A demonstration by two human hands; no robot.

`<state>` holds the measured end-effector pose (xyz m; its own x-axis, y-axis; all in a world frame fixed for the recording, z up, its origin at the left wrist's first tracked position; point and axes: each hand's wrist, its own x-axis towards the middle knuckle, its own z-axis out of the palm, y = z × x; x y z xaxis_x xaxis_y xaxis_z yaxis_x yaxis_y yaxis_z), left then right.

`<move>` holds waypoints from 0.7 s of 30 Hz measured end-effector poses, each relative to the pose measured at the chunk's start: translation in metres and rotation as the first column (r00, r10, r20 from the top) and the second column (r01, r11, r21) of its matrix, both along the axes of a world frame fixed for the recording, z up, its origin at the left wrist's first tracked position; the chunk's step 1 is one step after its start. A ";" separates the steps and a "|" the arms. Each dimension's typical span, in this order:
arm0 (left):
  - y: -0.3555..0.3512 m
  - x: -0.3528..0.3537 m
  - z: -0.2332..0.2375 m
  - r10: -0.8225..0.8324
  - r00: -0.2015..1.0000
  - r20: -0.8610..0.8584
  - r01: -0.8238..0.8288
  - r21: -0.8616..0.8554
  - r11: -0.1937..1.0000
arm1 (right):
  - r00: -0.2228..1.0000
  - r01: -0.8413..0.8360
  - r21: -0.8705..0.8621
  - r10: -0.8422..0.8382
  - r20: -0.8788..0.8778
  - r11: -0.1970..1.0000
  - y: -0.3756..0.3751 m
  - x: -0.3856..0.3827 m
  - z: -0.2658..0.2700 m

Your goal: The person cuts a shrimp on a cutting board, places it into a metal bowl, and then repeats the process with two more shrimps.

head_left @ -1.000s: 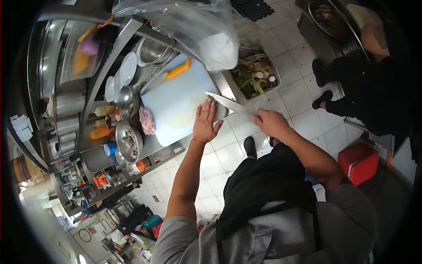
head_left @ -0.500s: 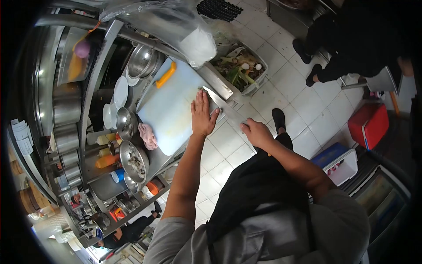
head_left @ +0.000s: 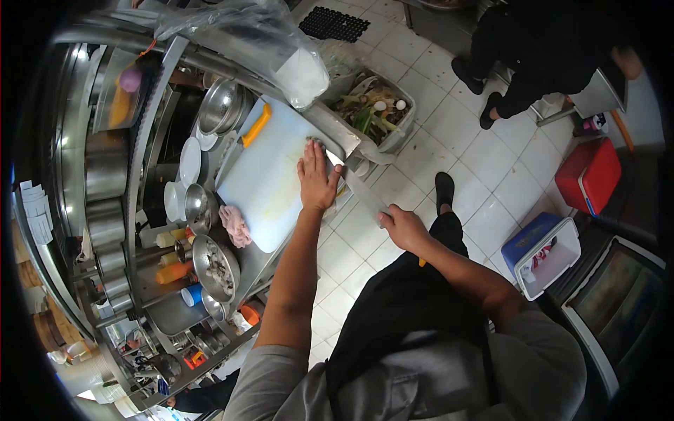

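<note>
My left hand (head_left: pixel 317 177) lies with its fingers stretched out at the right edge of the white cutting board (head_left: pixel 270 175). Its fingertips rest on a small dark piece, too small to make out. In my right hand (head_left: pixel 404 228) is the handle of a large knife (head_left: pixel 363 193), whose blade points up-left to beside my left fingers. A yellow-handled knife (head_left: pixel 257 126) lies near the board's upper edge. Beside the board's lower left side is a pink cloth (head_left: pixel 234 226).
Metal bowls (head_left: pixel 215 268) and white plates (head_left: pixel 190 161) stand left of the board. A scrap bin (head_left: pixel 375 116) is beyond it. Another person (head_left: pixel 533 63) stands at the upper right. A red cooler (head_left: pixel 588 175) and a blue-and-white cooler (head_left: pixel 544 254) sit at the right.
The view has shifted slightly. My left hand has turned a little, still flat at the board's edge. The knife remains in my right hand beside it.
</note>
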<state>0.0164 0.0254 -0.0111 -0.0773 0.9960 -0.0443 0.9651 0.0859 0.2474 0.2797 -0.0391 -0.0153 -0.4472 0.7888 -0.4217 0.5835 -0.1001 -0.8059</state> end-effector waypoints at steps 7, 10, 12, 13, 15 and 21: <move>0.000 -0.002 -0.004 0.006 1.000 0.023 -0.006 0.015 1.000 | 0.999 -0.032 0.001 0.032 0.019 0.999 0.000 0.009 0.006; 0.000 -0.003 -0.004 0.005 1.000 0.016 -0.005 0.015 1.000 | 0.998 -0.052 -0.002 0.053 0.030 0.999 0.002 0.013 0.010; 0.000 -0.002 -0.004 0.005 1.000 0.009 -0.005 0.015 1.000 | 0.997 -0.064 0.005 0.063 0.047 0.998 0.004 0.016 0.013; 0.000 -0.002 -0.003 0.005 1.000 0.006 -0.005 0.014 1.000 | 0.996 -0.069 0.009 0.069 0.056 0.998 0.004 0.017 0.014; 0.000 0.000 -0.002 0.008 1.000 0.011 -0.008 0.013 1.000 | 0.996 -0.074 0.018 0.073 0.049 0.997 0.004 0.020 0.017; 0.000 0.001 0.000 0.009 1.000 0.012 -0.009 0.014 1.000 | 0.998 -0.063 0.039 0.061 0.028 0.997 0.001 0.023 0.014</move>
<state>0.0173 0.0254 -0.0106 -0.0862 0.9958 -0.0313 0.9614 0.0914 0.2597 0.3023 -0.0377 -0.0017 -0.4849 0.7764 -0.4026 0.6088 -0.0308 -0.7927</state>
